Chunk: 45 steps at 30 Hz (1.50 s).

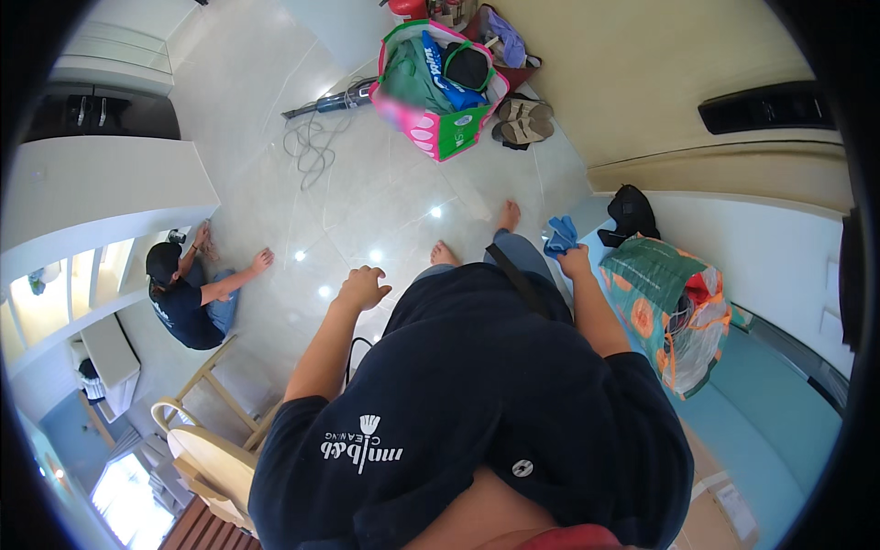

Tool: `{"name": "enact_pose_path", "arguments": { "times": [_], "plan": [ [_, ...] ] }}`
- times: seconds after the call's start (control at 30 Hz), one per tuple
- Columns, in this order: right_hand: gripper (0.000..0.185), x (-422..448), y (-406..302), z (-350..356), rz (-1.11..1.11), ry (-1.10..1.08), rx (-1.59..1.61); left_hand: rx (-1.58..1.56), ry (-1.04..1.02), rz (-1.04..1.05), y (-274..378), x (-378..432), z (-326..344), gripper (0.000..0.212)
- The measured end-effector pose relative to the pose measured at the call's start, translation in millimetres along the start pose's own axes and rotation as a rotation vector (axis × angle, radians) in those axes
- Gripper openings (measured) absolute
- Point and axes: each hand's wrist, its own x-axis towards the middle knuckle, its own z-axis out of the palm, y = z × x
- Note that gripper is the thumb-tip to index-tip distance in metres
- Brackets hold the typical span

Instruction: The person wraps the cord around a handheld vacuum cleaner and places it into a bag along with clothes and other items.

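Note:
A crumpled blue cloth is gripped in my right hand, beside my right thigh and close to an orange and green patterned bag. My left hand hangs over the tiled floor to the left of my body, fingers apart and holding nothing. On the floor ahead stands a pink and green shopping bag filled with green fabric, a blue packet and a black item. A handheld vacuum cleaner with a loosely coiled grey cord lies left of that bag.
Another person in a dark cap sits on the floor at left, by lit shelves. Sandals and a red fire extinguisher are near the shopping bag. A wooden chair stands at lower left, a black bag at right.

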Motion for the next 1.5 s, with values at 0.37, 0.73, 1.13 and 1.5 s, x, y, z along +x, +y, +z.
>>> {"name": "enact_pose_path", "arguments": {
  "times": [0.37,0.73,1.13,1.5],
  "plan": [
    [0.043,169.0,-21.9,-146.4,0.034,0.115,0.033,-0.359,0.189,0.042,9.8,40.0,-51.0,0.039],
    [0.048,410.0,-59.9,-353.5,-0.069,0.012,0.072,-0.652,0.241,-0.096,98.3,82.7,-173.0,0.034],
    [0.030,520.5,-110.6,-303.6,-0.452,-0.234,0.360,-0.772,0.382,-0.360,122.1,68.3,-171.7,0.034],
    [0.038,399.4,-224.5,-242.1,-0.789,-0.634,-0.240,-1.115,0.366,-0.495,128.7,21.7,-76.6,0.037]
  ]
}}
